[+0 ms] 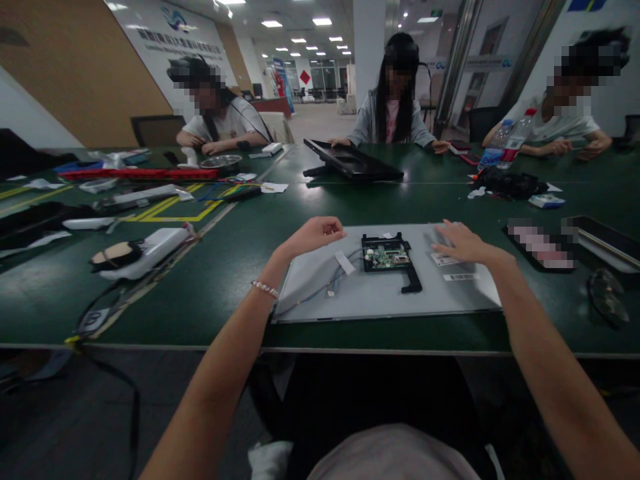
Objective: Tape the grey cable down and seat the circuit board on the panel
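Observation:
A grey flat display panel point(320, 293) lies face-down before me on the green table. On it sits a black plastic bracket point(413, 279) around a green circuit board point(387, 257). Thin cables point(340, 275) with a white tape tab run from the board to the lower left. My left hand point(320, 233) is above the panel's far left part, its fingers curled in; whether they hold anything is hidden. Over the panel's right part, by its white labels point(461, 277), my right hand point(461, 241) has its fingers spread and slightly blurred.
Across the table a person's hand touches a black monitor casing point(357, 160); two other people sit either side. Phones point(540, 247), glasses point(607, 297) and bottles point(515, 139) are at right. Left are a white device point(150, 252), a red strip point(145, 174) and cables.

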The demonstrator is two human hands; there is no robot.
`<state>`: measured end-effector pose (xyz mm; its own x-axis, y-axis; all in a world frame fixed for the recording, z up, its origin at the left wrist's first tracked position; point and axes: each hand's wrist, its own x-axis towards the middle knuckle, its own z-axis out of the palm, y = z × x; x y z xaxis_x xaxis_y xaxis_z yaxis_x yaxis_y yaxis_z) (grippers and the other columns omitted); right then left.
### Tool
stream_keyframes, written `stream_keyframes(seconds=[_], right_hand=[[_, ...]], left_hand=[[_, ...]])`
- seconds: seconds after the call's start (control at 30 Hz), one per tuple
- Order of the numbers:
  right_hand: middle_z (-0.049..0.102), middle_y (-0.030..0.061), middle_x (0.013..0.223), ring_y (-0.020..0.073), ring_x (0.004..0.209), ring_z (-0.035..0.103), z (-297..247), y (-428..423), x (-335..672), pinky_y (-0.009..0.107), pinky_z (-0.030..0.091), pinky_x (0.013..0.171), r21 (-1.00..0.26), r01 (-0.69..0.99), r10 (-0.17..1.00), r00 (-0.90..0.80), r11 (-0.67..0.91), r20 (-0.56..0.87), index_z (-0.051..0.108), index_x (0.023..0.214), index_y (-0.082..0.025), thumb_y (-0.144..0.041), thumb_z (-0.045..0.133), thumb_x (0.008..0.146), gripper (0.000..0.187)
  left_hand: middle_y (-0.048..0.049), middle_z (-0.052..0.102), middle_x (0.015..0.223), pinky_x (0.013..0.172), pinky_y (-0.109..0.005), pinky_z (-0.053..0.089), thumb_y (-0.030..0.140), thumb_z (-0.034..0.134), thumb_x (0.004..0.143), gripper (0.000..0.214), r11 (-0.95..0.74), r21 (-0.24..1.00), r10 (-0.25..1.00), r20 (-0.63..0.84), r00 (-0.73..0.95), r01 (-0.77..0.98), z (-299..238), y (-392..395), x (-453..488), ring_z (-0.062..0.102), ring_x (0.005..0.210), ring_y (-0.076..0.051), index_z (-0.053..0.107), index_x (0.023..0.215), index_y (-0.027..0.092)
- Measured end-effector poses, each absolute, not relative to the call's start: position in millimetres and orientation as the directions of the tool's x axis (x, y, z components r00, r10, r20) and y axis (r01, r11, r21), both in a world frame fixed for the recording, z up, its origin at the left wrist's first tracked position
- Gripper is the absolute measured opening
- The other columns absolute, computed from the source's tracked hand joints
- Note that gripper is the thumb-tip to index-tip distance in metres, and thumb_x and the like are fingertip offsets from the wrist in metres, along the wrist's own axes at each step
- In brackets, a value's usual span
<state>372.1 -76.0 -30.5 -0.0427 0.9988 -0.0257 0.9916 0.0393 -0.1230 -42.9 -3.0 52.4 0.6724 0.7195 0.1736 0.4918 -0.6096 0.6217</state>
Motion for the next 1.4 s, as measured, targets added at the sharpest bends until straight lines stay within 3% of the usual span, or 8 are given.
stream_keyframes(seconds=[0.1, 0.2, 0.47, 0.7, 0.83, 1.03, 1.13, 1.4], right_hand=[[0.009, 0.0073, 0.166, 0.0442, 0.148, 0.011, -34.8, -80.3, 364.2, 0.069, 0.023, 0.112, -0.155, 0.988, 0.981, -0.001, -0.029, -0.194, 0.021, 0.157, -0.031, -0.080, 0.028, 0.085, 0.087], [0.003, 0.0050, 0.166, 0.0444, 0.148, 0.008, -33.9, -83.5, 358.9, 0.069, 0.021, 0.113, -0.146, 0.988, 0.976, 0.016, -0.049, -0.219, 0.016, 0.158, -0.033, -0.084, 0.024, 0.082, 0.092], [0.005, 0.0073, 0.166, 0.0460, 0.147, 0.011, -27.8, -86.5, 336.2, 0.070, 0.021, 0.111, -0.119, 0.990, 0.980, 0.049, -0.073, -0.193, 0.015, 0.158, -0.030, -0.083, 0.015, 0.084, 0.091], [0.013, 0.0133, 0.165, 0.0463, 0.146, 0.015, -31.0, -86.0, 303.1, 0.072, 0.025, 0.107, -0.128, 0.989, 0.993, 0.061, -0.073, -0.099, 0.020, 0.158, -0.025, -0.074, 0.009, 0.091, 0.083], [0.016, 0.0159, 0.164, 0.0461, 0.147, 0.015, -30.2, -84.1, 283.1, 0.076, 0.021, 0.106, -0.137, 0.986, 0.994, 0.087, -0.095, -0.060, 0.022, 0.157, -0.022, -0.069, 0.007, 0.093, 0.080], [0.008, 0.0057, 0.166, 0.0373, 0.150, 0.004, -10.3, -95.2, 299.4, 0.067, 0.011, 0.116, -0.124, 0.969, 0.969, -0.226, 0.213, -0.098, 0.020, 0.158, -0.029, -0.072, 0.022, 0.092, 0.078], [0.007, 0.0015, 0.166, 0.0377, 0.150, 0.003, -9.2, -105.8, 315.1, 0.068, 0.007, 0.116, -0.127, 0.930, 0.922, -0.362, 0.346, -0.140, 0.017, 0.157, -0.036, -0.075, 0.034, 0.088, 0.081], [0.005, 0.0008, 0.165, 0.0337, 0.150, 0.006, -24.2, -108.7, 300.7, 0.063, 0.008, 0.118, -0.148, 0.884, 0.888, -0.456, 0.443, -0.067, 0.015, 0.157, -0.036, -0.070, 0.029, 0.093, 0.074]], left_hand=[[-0.0010, 0.059, 0.067, 0.059, -0.022, 0.038, 0.048, 0.054, 0.086, 0.036, -0.588, 0.598, 0.772, 0.214, 0.599, 0.545, 50.0, 2.2, -46.4, 0.051, 0.061, -0.011, 0.064, 0.082, 0.014], [-0.0013, 0.059, 0.065, 0.057, -0.022, 0.037, 0.048, 0.050, 0.088, 0.038, -0.585, 0.554, 0.797, 0.261, 0.544, 0.592, 47.4, 9.0, -51.8, 0.050, 0.059, -0.011, 0.065, 0.078, 0.014], [-0.0009, 0.053, 0.058, 0.057, -0.026, 0.030, 0.044, 0.046, 0.090, 0.041, -0.554, 0.354, 0.821, 0.379, 0.426, 0.753, 51.0, 19.2, -67.7, 0.043, 0.057, -0.012, 0.063, 0.067, 0.014], [-0.0056, 0.061, 0.065, 0.057, -0.027, 0.030, 0.043, 0.046, 0.088, 0.038, -0.435, 0.212, 0.868, 0.356, 0.346, 0.875, 67.8, 19.3, -88.2, 0.048, 0.062, -0.016, 0.066, 0.072, 0.015], [-0.0078, 0.065, 0.072, 0.058, -0.028, 0.031, 0.042, 0.047, 0.087, 0.035, -0.345, 0.180, 0.897, 0.351, 0.267, 0.921, 72.5, 23.5, -103.6, 0.052, 0.064, -0.018, 0.067, 0.076, 0.016], [-0.0099, 0.069, 0.078, 0.059, -0.027, 0.034, 0.043, 0.045, 0.088, 0.035, -0.269, 0.157, 0.918, 0.341, 0.204, 0.950, 71.0, 26.0, -116.3, 0.057, 0.069, -0.020, 0.068, 0.079, 0.017], [-0.0101, 0.070, 0.080, 0.060, -0.027, 0.035, 0.042, 0.046, 0.088, 0.035, -0.260, 0.159, 0.920, 0.340, 0.195, 0.952, 70.8, 25.6, -115.9, 0.057, 0.071, -0.020, 0.069, 0.081, 0.017], [-0.0111, 0.072, 0.086, 0.062, -0.028, 0.038, 0.038, 0.047, 0.088, 0.031, -0.231, 0.140, 0.922, 0.346, 0.171, 0.963, 73.4, 17.4, -101.9, 0.061, 0.075, -0.022, 0.070, 0.084, 0.018]])
